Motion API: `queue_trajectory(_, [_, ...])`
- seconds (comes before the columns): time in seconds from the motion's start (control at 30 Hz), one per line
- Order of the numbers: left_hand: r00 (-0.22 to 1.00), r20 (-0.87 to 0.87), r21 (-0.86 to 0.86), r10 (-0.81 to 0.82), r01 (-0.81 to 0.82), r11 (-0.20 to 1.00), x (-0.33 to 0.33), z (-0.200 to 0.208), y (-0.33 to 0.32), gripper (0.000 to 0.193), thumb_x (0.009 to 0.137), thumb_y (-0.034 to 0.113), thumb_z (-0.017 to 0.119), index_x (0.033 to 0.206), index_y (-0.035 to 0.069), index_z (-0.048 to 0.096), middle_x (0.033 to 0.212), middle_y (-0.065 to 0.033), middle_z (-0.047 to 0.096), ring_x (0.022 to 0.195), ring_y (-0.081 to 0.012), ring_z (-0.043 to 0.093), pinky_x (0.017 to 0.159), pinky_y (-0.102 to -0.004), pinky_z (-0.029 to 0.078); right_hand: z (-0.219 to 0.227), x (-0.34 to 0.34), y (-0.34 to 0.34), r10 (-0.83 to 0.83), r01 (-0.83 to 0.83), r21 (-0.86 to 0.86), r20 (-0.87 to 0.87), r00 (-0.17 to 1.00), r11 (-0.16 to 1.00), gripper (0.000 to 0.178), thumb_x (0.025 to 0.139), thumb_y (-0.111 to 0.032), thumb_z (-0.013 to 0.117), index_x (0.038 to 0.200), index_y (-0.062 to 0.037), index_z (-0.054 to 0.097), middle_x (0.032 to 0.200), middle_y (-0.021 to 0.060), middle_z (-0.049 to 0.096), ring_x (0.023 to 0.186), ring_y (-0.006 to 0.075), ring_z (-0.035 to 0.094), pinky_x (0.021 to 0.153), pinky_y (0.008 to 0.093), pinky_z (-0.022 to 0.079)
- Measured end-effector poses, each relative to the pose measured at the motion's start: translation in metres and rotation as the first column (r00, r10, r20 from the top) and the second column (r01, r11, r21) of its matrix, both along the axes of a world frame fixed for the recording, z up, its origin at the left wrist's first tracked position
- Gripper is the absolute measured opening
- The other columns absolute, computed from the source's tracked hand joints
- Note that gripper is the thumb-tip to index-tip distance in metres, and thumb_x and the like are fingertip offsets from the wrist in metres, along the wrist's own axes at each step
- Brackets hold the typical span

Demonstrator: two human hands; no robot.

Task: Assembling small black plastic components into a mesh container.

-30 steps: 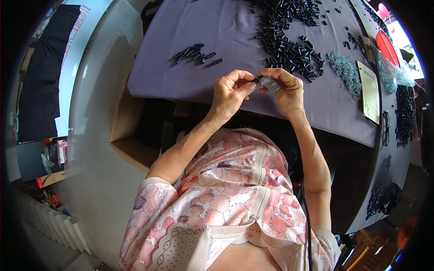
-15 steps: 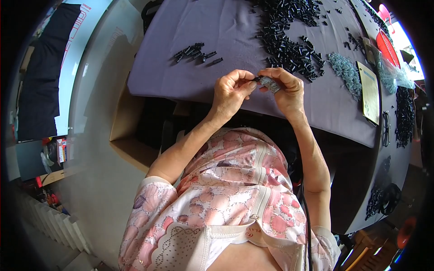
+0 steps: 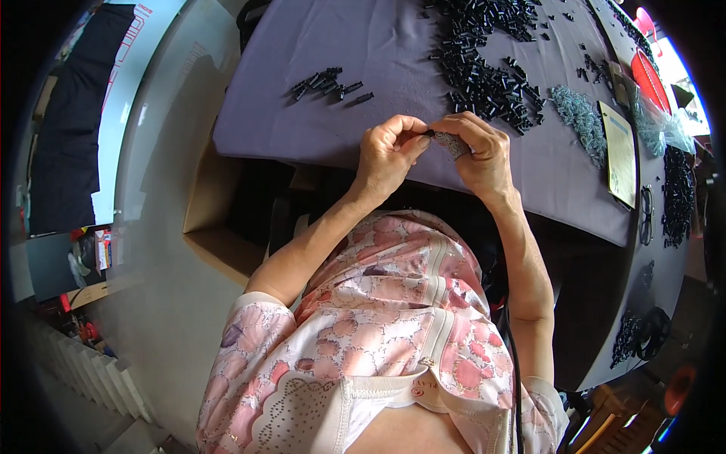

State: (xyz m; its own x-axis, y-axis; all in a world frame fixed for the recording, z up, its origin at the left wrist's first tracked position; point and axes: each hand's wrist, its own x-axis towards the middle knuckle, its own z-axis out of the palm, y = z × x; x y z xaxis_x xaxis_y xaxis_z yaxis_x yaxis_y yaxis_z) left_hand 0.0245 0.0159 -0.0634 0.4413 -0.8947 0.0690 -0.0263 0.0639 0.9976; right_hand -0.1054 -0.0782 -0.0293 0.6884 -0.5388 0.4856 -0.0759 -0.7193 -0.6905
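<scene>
My left hand [image 3: 387,151] and my right hand [image 3: 478,151] meet over the near edge of a table covered in purple cloth [image 3: 302,129]. Between the fingertips of both hands sits a small black part [image 3: 429,134]. The right hand also pinches a small grey speckled piece [image 3: 455,144]. A small group of finished-looking black parts [image 3: 327,82] lies on the cloth to the left, beyond my left hand. A large heap of loose black parts [image 3: 488,72] spreads out beyond my right hand.
A pile of small grey-blue metal bits [image 3: 576,115] lies right of the heap, beside a yellowish card [image 3: 618,151]. Glasses [image 3: 645,216] rest further right. A red dish [image 3: 649,76] stands at the far right. An open cardboard box [image 3: 219,204] sits under the table's left side.
Both hands stay together at the table edge; the fingers shift slightly around the small part.
</scene>
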Motion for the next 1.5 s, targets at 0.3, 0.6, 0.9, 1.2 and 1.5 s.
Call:
queue_trajectory(0.3, [0.998, -0.064, 0.016, 0.012, -0.011, 1.0, -0.004, 0.007, -0.004, 0.016, 0.082, 0.005, 0.063, 0.097, 0.0, 0.061, 0.07, 0.0028, 0.057, 0.058, -0.0026, 0.048, 0.052, -0.0181, 0.042, -0.008, 0.0, -0.008, 0.017, -0.019, 0.05, 0.028, 0.999, 0.999, 0.041, 0.058, 0.017, 0.05, 0.089, -0.0039, 0.064, 0.083, 0.0078, 0.064, 0.077, 0.0239, 0.063, 0.065, 0.0273, 0.049])
queue_trajectory(0.6, [0.991, -0.071, 0.099, -0.116, 0.123, 0.987, 0.005, 0.016, -0.004, 0.014, 0.085, 0.009, 0.06, 0.096, 0.001, 0.063, 0.068, 0.0023, 0.058, 0.056, -0.0033, 0.048, 0.051, -0.018, 0.042, -0.007, 0.001, -0.003, 0.015, -0.028, 0.159, 0.078, 0.997, 0.987, 0.04, 0.061, 0.021, 0.048, 0.089, -0.0021, 0.064, 0.085, 0.0075, 0.065, 0.08, 0.0179, 0.064, 0.07, 0.0252, 0.048])
queue_trajectory(0.9, [0.998, -0.042, 0.039, -0.049, 0.051, 0.998, 0.003, 0.011, -0.003, 0.011, 0.082, 0.009, 0.062, 0.09, 0.001, 0.064, 0.065, 0.0017, 0.058, 0.053, -0.0033, 0.048, 0.047, -0.0188, 0.041, -0.027, 0.003, -0.008, 0.032, -0.251, 0.657, 0.326, 0.945, 0.71, 0.047, 0.061, 0.024, 0.042, 0.097, 0.0021, 0.061, 0.094, 0.0062, 0.063, 0.09, 0.0129, 0.06, 0.082, 0.0241, 0.046])
queue_trajectory(1.2, [0.997, -0.046, 0.037, -0.063, 0.065, 0.997, 0.002, 0.011, -0.003, 0.01, 0.082, 0.006, 0.062, 0.091, 0.001, 0.064, 0.066, 0.0015, 0.058, 0.053, -0.0028, 0.048, 0.048, -0.018, 0.042, -0.023, 0.0, -0.008, 0.065, -0.134, 0.658, 0.129, 0.99, 0.741, 0.032, 0.073, 0.015, 0.054, 0.098, -0.0022, 0.062, 0.091, 0.0021, 0.062, 0.083, 0.0107, 0.059, 0.074, 0.0225, 0.047])
queue_trajectory(1.5, [0.998, -0.044, 0.037, -0.04, 0.042, 0.998, 0.002, 0.005, -0.004, 0.01, 0.082, 0.003, 0.062, 0.091, 0.0, 0.064, 0.068, 0.0005, 0.059, 0.052, -0.0032, 0.049, 0.047, -0.0171, 0.041, -0.021, 0.002, -0.005, 0.037, -0.06, 0.178, 0.129, 0.991, 0.982, 0.032, 0.066, 0.016, 0.057, 0.092, -0.0017, 0.063, 0.086, 0.0073, 0.063, 0.082, 0.0155, 0.062, 0.069, 0.0236, 0.048])
